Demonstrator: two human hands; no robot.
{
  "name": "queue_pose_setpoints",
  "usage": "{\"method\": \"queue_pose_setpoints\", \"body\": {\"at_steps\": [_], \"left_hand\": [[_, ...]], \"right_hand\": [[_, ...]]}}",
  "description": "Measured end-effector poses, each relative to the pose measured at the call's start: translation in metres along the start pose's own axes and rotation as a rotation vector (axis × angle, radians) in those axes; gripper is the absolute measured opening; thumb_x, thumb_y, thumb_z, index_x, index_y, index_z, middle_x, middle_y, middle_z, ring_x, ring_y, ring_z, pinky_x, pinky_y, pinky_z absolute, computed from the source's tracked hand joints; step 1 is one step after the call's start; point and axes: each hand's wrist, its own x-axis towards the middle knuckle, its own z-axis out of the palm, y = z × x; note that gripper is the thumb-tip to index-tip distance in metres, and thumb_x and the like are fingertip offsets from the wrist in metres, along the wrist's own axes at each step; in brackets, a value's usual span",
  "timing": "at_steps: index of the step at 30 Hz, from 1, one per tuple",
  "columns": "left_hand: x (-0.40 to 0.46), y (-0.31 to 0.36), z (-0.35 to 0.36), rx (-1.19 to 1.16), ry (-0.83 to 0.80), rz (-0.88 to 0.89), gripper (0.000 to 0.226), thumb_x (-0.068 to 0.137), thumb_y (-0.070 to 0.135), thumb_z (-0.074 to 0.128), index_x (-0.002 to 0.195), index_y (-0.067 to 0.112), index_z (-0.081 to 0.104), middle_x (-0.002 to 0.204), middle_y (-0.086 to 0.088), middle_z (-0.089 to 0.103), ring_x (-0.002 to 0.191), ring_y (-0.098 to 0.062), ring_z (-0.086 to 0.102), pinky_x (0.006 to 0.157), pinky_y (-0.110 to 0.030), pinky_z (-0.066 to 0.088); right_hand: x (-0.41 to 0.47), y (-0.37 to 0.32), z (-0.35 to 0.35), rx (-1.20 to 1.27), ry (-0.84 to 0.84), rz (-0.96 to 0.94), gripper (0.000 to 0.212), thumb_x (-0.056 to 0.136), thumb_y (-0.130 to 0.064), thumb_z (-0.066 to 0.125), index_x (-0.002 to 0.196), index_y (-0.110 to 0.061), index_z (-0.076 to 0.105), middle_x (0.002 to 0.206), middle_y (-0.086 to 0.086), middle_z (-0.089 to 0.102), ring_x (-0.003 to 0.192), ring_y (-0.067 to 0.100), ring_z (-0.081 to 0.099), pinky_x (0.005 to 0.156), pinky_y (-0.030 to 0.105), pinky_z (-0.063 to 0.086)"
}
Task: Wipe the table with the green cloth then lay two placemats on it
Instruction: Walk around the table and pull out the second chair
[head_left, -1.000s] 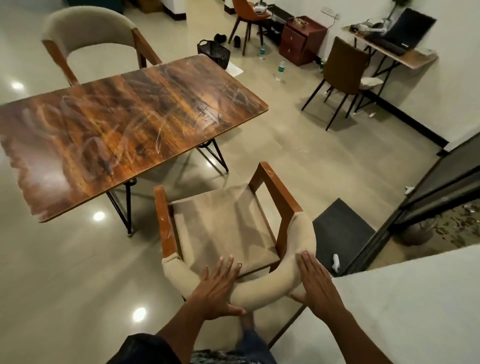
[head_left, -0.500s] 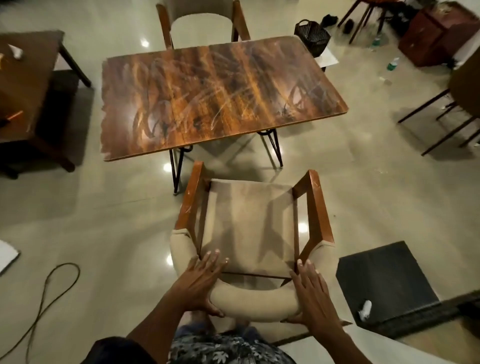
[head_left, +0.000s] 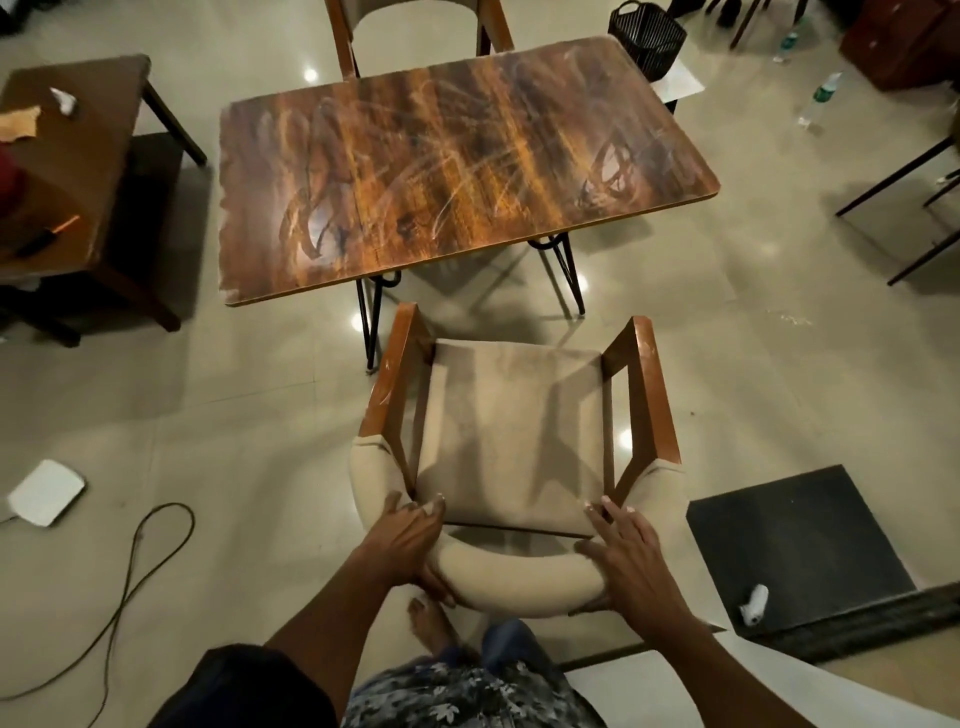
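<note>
A wooden table (head_left: 457, 171) with a streaked, scratched top stands ahead of me with nothing on it. Between me and it is a beige padded chair (head_left: 514, 431) with brown wooden arms, facing the table. My left hand (head_left: 410, 540) grips the left end of the chair's curved padded backrest. My right hand (head_left: 628, 551) grips the right end of the same backrest. No green cloth and no placemats are in view.
A second chair (head_left: 415, 21) stands at the table's far side. A dark side table (head_left: 67, 171) with small items is at left. On the floor lie a white tray (head_left: 47, 493), a cable (head_left: 130, 571), a black mat (head_left: 800, 540), a black basket (head_left: 647, 36).
The view has swung so the table and chair are square in front of me. Both hands have curled from resting flat on the backrest to gripping it.
</note>
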Motion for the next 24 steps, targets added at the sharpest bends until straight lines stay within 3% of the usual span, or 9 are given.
{"method": "queue_pose_setpoints", "body": {"at_steps": [2, 6, 10, 12, 14, 16, 19, 24], "left_hand": [[0.003, 0.002, 0.0, 0.001, 0.018, -0.013, 0.127, 0.084, 0.074, 0.072, 0.169, 0.006, 0.006, 0.166, -0.011, 0.039, 0.154, -0.029, 0.037, 0.13, -0.053, 0.004], [0.003, 0.001, 0.002, 0.023, 0.033, -0.02, 0.119, 0.09, 0.061, 0.074, 0.169, 0.006, 0.003, 0.168, -0.009, 0.037, 0.157, -0.027, 0.032, 0.131, -0.052, -0.001], [0.001, 0.002, 0.005, -0.044, 0.039, -0.022, 0.133, 0.083, 0.073, 0.072, 0.169, 0.006, -0.005, 0.171, -0.009, 0.032, 0.161, -0.027, 0.025, 0.131, -0.049, -0.005], [0.003, 0.001, 0.007, -0.111, 0.067, -0.034, 0.145, 0.073, 0.09, 0.064, 0.169, 0.006, -0.005, 0.172, -0.009, 0.031, 0.161, -0.027, 0.024, 0.131, -0.048, -0.005], [0.011, 0.0, 0.004, -0.157, 0.06, -0.059, 0.168, 0.045, 0.115, 0.03, 0.169, 0.006, -0.004, 0.17, -0.009, 0.033, 0.159, -0.026, 0.027, 0.131, -0.047, -0.002], [0.023, 0.001, -0.002, -0.183, 0.113, -0.076, 0.184, 0.023, 0.118, 0.007, 0.169, 0.005, 0.0, 0.168, -0.01, 0.037, 0.156, -0.027, 0.032, 0.13, -0.047, 0.003], [0.044, 0.01, -0.017, -0.224, 0.143, -0.114, 0.186, 0.02, 0.119, 0.011, 0.168, 0.005, 0.005, 0.161, -0.011, 0.045, 0.15, -0.029, 0.04, 0.128, -0.048, 0.012], [0.071, 0.033, -0.04, -0.285, 0.168, -0.212, 0.189, 0.014, 0.118, 0.015, 0.165, 0.006, 0.009, 0.157, -0.009, 0.05, 0.144, -0.03, 0.047, 0.124, -0.048, 0.02]], "right_hand": [[0.002, 0.004, 0.0, -0.023, 0.008, -0.027, 0.072, 0.069, -0.085, 0.056, 0.119, -0.036, 0.074, 0.155, 0.008, 0.056, 0.147, 0.032, 0.044, 0.119, 0.057, 0.034], [0.005, 0.007, -0.001, -0.035, 0.01, -0.056, 0.07, 0.068, -0.082, 0.062, 0.119, -0.036, 0.074, 0.149, 0.006, 0.061, 0.142, 0.031, 0.054, 0.116, 0.057, 0.039], [0.004, 0.009, 0.005, -0.049, 0.036, -0.077, 0.069, 0.062, -0.077, 0.078, 0.118, -0.037, 0.074, 0.145, 0.003, 0.064, 0.138, 0.029, 0.056, 0.116, 0.056, 0.041], [0.007, 0.015, 0.005, -0.054, 0.046, -0.086, 0.071, 0.06, -0.075, 0.084, 0.119, -0.037, 0.074, 0.146, 0.003, 0.062, 0.139, 0.029, 0.055, 0.118, 0.055, 0.038], [0.014, 0.028, -0.002, -0.058, 0.037, -0.108, 0.07, 0.064, -0.073, 0.084, 0.124, -0.038, 0.072, 0.15, 0.003, 0.059, 0.143, 0.029, 0.051, 0.12, 0.057, 0.034], [0.028, 0.045, -0.017, -0.058, 0.021, -0.113, 0.068, 0.072, -0.07, 0.082, 0.131, -0.04, 0.069, 0.156, 0.002, 0.054, 0.15, 0.029, 0.043, 0.124, 0.058, 0.025], [0.054, 0.075, -0.043, -0.079, 0.025, -0.147, 0.067, 0.075, -0.068, 0.08, 0.133, -0.037, 0.069, 0.157, 0.003, 0.054, 0.151, 0.029, 0.041, 0.126, 0.053, 0.015], [0.085, 0.117, -0.078, -0.14, -0.032, -0.206, 0.069, 0.071, -0.058, 0.09, 0.134, -0.036, 0.069, 0.154, 0.0, 0.057, 0.15, 0.027, 0.044, 0.126, 0.055, 0.024]]}}
